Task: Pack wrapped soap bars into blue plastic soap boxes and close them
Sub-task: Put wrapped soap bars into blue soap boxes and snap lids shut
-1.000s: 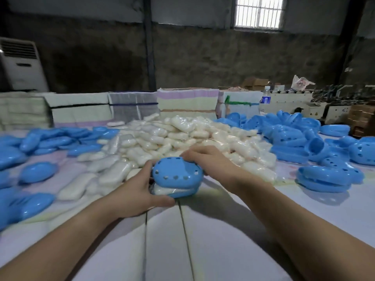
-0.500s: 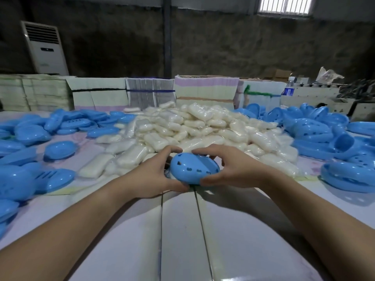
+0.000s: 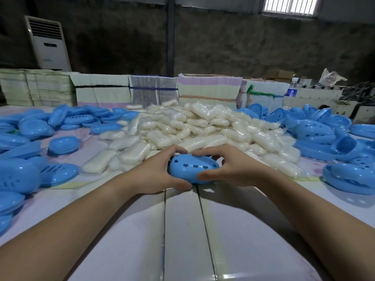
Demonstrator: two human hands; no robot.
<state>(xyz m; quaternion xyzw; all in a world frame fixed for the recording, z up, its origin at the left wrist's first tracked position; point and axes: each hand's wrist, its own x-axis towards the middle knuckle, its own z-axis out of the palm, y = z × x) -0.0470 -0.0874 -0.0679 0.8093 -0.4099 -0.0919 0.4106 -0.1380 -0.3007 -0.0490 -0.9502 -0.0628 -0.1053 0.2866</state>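
The blue soap box (image 3: 193, 169) sits between the two hands, low over the table (image 3: 182, 230) and close to its near middle; whether it touches the surface cannot be told. Its long axis runs from one hand to the other, domed lid up with a row of heart-shaped holes facing the camera. The left hand (image 3: 156, 173) wraps its left end, thumb under the near edge and fingers curled over the top. The right hand (image 3: 227, 167) clamps the right end the same way. Both hands are equally near, so a squeeze from above and below would probably seat the lid. No gap shows along the visible seam. Just beyond the hands lies the heap of wrapped soap bars (image 3: 203, 128); loose blue box halves (image 3: 324, 136) lie to either side.
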